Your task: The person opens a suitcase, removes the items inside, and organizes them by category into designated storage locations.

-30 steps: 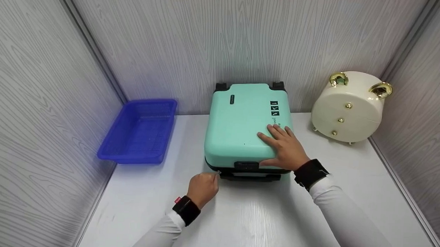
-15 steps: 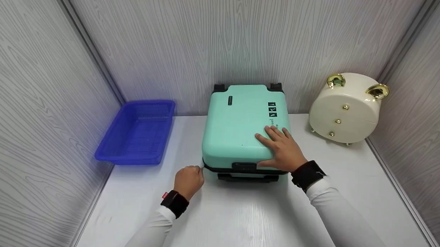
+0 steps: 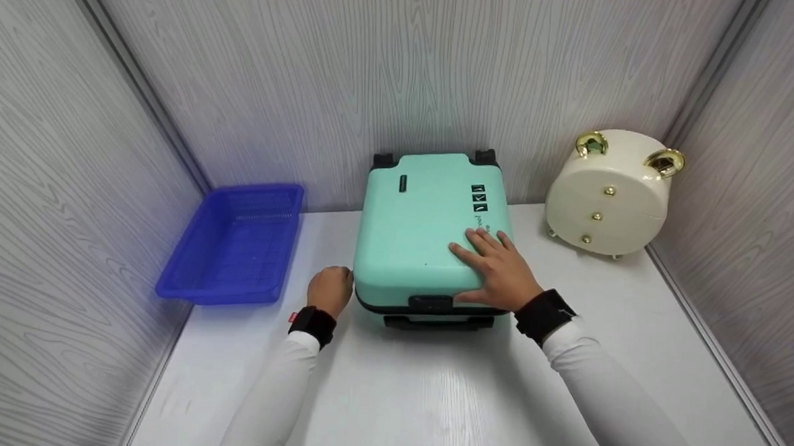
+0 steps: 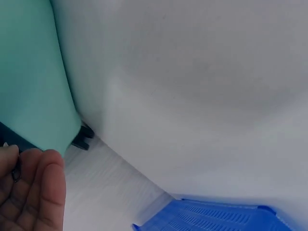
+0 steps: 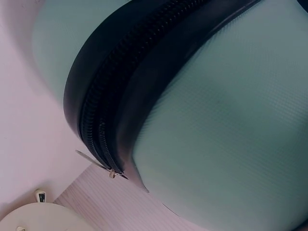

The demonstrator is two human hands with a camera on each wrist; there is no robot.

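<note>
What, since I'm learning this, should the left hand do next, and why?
Probably slide the left hand toward the back wheels: it pinches what looks like a zipper pull and has rounded the near corner of the suitcase, while the right hand rests on top.

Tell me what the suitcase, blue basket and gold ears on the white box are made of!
The suitcase looks like hard plastic: softly shiny, stiff-looking, finely textured up close. The blue basket seems smooth plastic, with slots moulded in. The gold ears gleam like mirrors: metal, maybe, or gold-coated plastic.
</note>
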